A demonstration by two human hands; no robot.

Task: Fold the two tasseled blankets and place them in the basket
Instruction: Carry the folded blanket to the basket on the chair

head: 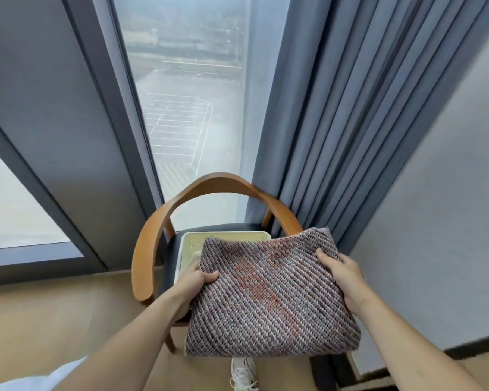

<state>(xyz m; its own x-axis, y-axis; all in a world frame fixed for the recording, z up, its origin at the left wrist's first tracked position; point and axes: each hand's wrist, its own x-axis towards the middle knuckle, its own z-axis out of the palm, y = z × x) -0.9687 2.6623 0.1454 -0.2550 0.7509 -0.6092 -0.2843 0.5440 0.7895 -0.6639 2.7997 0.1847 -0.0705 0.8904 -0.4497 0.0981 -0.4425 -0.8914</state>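
No legible text or labels anywhere

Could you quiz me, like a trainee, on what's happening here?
1. True or false: the folded blanket is held by both the left hand and the right hand.
2. What does the basket sit on? A. the floor B. the chair C. a bed
3. Fill in: behind the chair hangs a grey ____.

Key: 1 true; 2 B; 3 curtain.
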